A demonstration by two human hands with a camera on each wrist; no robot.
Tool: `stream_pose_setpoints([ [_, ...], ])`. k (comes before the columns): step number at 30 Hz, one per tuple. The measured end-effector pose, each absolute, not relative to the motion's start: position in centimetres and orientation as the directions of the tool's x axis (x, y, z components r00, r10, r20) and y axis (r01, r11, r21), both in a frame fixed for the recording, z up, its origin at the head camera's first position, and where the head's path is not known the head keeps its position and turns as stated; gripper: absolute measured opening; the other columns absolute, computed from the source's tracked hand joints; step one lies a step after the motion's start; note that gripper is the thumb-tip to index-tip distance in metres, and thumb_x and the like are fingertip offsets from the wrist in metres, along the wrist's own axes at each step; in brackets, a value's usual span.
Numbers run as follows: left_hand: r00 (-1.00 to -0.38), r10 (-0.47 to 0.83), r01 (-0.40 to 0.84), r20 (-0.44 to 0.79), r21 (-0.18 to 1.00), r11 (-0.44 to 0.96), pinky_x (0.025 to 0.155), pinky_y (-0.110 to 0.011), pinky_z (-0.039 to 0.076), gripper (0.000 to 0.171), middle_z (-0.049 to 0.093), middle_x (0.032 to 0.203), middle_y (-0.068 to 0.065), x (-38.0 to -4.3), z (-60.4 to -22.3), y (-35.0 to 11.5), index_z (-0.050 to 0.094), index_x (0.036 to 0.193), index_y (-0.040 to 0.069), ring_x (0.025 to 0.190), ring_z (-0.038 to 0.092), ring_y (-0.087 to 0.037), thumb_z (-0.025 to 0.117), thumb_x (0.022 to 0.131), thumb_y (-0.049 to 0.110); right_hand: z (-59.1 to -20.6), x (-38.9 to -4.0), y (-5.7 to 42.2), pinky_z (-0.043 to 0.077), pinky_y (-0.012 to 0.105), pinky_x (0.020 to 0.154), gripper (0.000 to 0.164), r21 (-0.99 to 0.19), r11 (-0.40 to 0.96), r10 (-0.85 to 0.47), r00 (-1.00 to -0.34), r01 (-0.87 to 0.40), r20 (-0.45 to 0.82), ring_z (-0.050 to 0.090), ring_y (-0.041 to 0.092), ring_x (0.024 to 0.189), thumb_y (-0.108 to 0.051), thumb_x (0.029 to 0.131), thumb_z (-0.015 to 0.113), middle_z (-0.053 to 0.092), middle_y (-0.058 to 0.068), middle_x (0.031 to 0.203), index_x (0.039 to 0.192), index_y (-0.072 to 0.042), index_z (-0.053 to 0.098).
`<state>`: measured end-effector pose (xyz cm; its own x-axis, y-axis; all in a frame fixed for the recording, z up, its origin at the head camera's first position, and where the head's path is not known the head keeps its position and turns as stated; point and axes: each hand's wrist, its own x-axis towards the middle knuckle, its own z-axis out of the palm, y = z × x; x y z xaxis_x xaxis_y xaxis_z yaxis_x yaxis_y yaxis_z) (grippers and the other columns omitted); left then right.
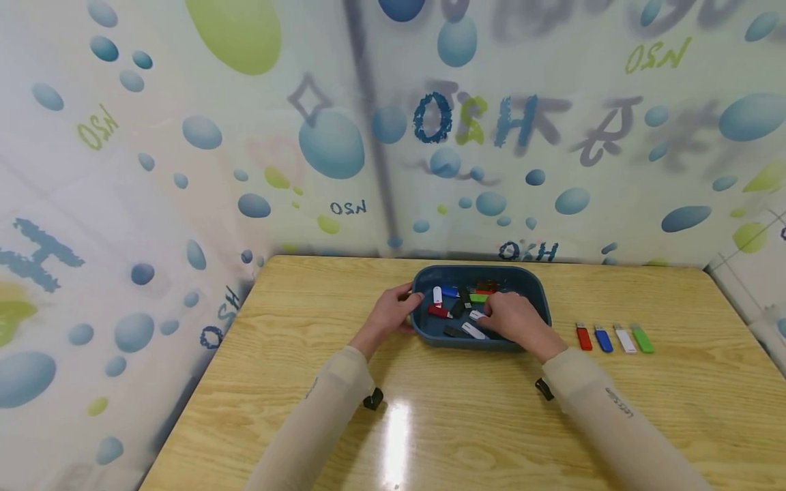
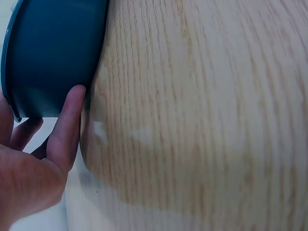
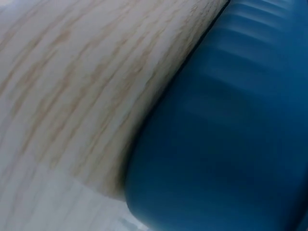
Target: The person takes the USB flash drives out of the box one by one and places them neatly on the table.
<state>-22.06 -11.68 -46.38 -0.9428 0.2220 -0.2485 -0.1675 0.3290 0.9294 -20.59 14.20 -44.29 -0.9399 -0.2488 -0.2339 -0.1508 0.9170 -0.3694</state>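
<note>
A dark blue plastic bin (image 1: 485, 344) stands on the table, holding several USB flash drives in white, red, blue, green and black. My left hand (image 1: 391, 310) grips the bin's left end, thumb over the rim and fingers along the outer wall. In the left wrist view, the fingers (image 2: 65, 127) lie against that wall low down, near the tabletop. Inside the bin, my right hand (image 1: 512, 319) reaches down with bent fingers. Its thumb is right at a white USB flash drive (image 1: 476, 315); I cannot tell whether it is pinched. The right wrist view has only the bin's outer wall (image 3: 216, 144) and tabletop.
Right of the bin, a red flash drive (image 1: 584, 337), a blue one (image 1: 604, 339), a white one (image 1: 625, 339) and a green one (image 1: 642, 338) lie in a row on the wooden table (image 1: 467, 423). A printed backdrop (image 1: 307, 198) rises behind the table's far edge.
</note>
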Motion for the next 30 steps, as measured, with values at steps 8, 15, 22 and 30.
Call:
stream_pose_setpoints([
  [8, -0.938, 0.239, -0.172, -0.250, 0.937, 0.306, 0.074, -0.049, 0.064, 0.055, 0.059, 0.139, -0.020, -22.11, -46.39, -11.77, 0.047, 0.157, 0.014, 0.103, 0.068, -0.034, 0.059, 0.106, 0.030, -44.21, -20.55, 14.08, 0.041, 0.029, 0.059, 0.019, -0.360, 0.920, -0.247, -0.942, -0.154, -0.228, 0.055, 0.020, 0.066, -0.024, 0.095, 0.076, 0.064, 0.003, 0.073, 0.088, -0.005, 0.077],
  [15, -0.942, 0.243, -0.156, -0.231, 0.944, 0.291, 0.071, -0.048, 0.064, 0.052, 0.060, 0.138, -0.020, -22.05, -46.49, -11.80, 0.048, 0.156, 0.013, 0.101, 0.068, -0.033, 0.059, 0.107, 0.028, -44.12, -20.47, 14.18, 0.041, 0.030, 0.060, 0.020, -0.374, 0.913, -0.258, -0.942, -0.163, -0.217, 0.055, 0.020, 0.066, -0.022, 0.096, 0.074, 0.061, 0.003, 0.071, 0.085, -0.006, 0.075],
  [22, -0.942, 0.236, -0.162, -0.237, 0.940, 0.299, 0.072, -0.046, 0.065, 0.052, 0.061, 0.136, -0.019, -22.06, -46.56, -11.82, 0.050, 0.155, 0.016, 0.103, 0.068, -0.031, 0.060, 0.106, 0.029, -44.15, -20.46, 14.14, 0.041, 0.030, 0.060, 0.020, -0.369, 0.917, -0.243, -0.943, -0.148, -0.225, 0.055, 0.021, 0.066, -0.022, 0.096, 0.074, 0.060, 0.004, 0.071, 0.083, -0.007, 0.074],
  [30, -0.944, 0.229, -0.159, -0.239, 0.934, 0.320, 0.068, -0.041, 0.065, 0.054, 0.063, 0.134, -0.017, -22.22, -46.42, -11.79, 0.050, 0.155, 0.015, 0.100, 0.069, -0.028, 0.061, 0.105, 0.031, -44.03, -20.61, 14.48, 0.035, 0.028, 0.054, 0.028, -0.389, 0.910, -0.244, -0.942, -0.141, -0.230, 0.051, 0.018, 0.059, -0.022, 0.096, 0.072, 0.052, 0.001, 0.063, 0.070, -0.011, 0.068],
])
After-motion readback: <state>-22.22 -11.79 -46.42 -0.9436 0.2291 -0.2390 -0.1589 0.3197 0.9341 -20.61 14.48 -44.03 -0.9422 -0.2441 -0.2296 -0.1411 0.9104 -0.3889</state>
